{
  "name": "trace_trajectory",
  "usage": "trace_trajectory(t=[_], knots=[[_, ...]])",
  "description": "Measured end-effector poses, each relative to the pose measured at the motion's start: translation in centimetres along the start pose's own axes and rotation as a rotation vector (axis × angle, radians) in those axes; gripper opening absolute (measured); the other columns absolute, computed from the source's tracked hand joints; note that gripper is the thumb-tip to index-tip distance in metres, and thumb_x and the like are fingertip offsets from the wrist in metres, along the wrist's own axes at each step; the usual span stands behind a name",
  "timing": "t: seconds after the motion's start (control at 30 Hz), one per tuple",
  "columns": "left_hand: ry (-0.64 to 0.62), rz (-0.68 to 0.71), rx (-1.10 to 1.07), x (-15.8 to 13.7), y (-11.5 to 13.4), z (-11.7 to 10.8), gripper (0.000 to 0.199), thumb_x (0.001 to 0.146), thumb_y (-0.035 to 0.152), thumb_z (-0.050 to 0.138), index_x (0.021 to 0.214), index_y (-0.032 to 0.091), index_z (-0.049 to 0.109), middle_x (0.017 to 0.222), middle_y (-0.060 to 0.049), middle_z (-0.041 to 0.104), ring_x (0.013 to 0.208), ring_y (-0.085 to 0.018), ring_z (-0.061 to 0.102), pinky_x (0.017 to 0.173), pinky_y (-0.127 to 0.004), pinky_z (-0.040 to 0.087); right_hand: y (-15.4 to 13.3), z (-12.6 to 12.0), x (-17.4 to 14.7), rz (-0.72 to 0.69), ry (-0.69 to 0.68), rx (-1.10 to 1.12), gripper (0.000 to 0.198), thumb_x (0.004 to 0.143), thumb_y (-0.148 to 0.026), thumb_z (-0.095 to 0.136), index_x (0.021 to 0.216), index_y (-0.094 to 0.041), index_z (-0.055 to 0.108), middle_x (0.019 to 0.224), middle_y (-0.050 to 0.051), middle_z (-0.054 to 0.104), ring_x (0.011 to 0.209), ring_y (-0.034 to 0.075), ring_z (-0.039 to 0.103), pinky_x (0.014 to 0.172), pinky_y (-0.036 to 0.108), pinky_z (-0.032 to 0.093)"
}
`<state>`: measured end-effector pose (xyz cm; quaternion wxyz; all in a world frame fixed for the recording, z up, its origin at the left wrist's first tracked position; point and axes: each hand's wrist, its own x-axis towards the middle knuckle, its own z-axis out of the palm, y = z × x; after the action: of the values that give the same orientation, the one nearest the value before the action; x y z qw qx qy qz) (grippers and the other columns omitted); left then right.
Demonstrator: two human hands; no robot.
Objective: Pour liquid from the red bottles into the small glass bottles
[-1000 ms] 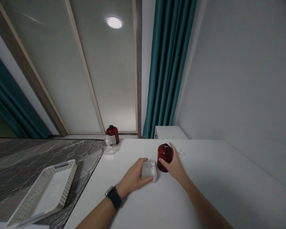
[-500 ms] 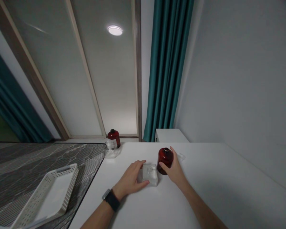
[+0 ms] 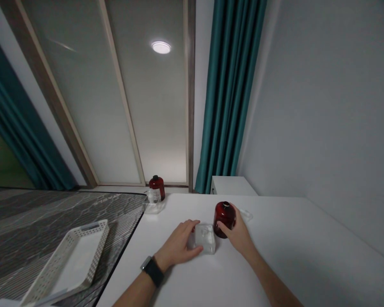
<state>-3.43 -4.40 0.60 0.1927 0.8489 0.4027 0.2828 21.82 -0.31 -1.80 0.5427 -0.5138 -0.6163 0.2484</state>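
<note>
The red bottle (image 3: 224, 219) sits upright just beside a clear box (image 3: 206, 239) on the white table (image 3: 195, 288), the right hand (image 3: 241, 236) curled around it; the left hand (image 3: 177, 245) is spread about the box's left side; gripping the bottle looks done, what remains I cannot tell

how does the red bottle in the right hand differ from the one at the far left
The held bottle is gripped by the right hand; the far bottle has no hand on it. The held bottle is nearer the camera and looks larger than the far bottle. The far bottle shows a pale label, while none shows on the held bottle. Both are dark red and upright, with rounded shoulders and short, narrow necks.
</note>
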Motion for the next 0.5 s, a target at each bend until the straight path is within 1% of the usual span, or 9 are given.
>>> trace_trajectory(t=[0.13, 0.27, 0.37, 0.5], knots=[[0.064, 0.034, -0.091, 0.0, 0.0, 0.2, 0.048, 0.098, 0.040, 0.047, 0.140, 0.018, 0.043, 0.126, -0.014, 0.059, 0.112, -0.030, 0.057, 0.100, -0.048, 0.046, -0.2, 0.2, 0.1, 0.005, 0.033, 0.039, 0.073, 0.073, -0.037, 0.075, 0.137, -0.021, 0.045, 0.136, 0.014, 0.058, 0.124, 0.031, 0.058, 0.110, 0.053, 0.043], [0.149, 0.017, -0.189, 0.2, 0.2, 0.5, 0.041, 0.103, 0.039, 0.035, 0.138, 0.019, 0.045, 0.119, -0.013, 0.060, 0.110, -0.027, 0.058, 0.099, -0.046, 0.047, -0.7, 0.4, 0.0, -0.052, 0.062, 0.058, 0.073, 0.072, -0.036, 0.077, 0.136, -0.020, 0.046, 0.134, 0.014, 0.059, 0.122, 0.032, 0.060, 0.106, 0.053, 0.048], [0.190, 0.025, -0.214, 0.3, 0.3, 0.7, 0.038, 0.104, 0.036, 0.036, 0.137, 0.020, 0.047, 0.117, -0.011, 0.059, 0.110, -0.026, 0.057, 0.099, -0.044, 0.047, -1.2, 0.5, -0.2, -0.121, 0.091, 0.028, 0.075, 0.072, -0.035, 0.078, 0.138, -0.021, 0.045, 0.136, 0.015, 0.058, 0.124, 0.033, 0.058, 0.104, 0.054, 0.049], [0.223, 0.045, -0.179, 0.5, 0.3, 0.8, 0.037, 0.101, 0.031, 0.046, 0.136, 0.021, 0.046, 0.119, -0.011, 0.058, 0.112, -0.026, 0.056, 0.100, -0.046, 0.046, -2.0, 0.5, -0.6, -0.203, 0.078, -0.048, 0.074, 0.077, -0.033, 0.077, 0.142, -0.022, 0.044, 0.140, 0.015, 0.055, 0.130, 0.034, 0.053, 0.107, 0.054, 0.046]])
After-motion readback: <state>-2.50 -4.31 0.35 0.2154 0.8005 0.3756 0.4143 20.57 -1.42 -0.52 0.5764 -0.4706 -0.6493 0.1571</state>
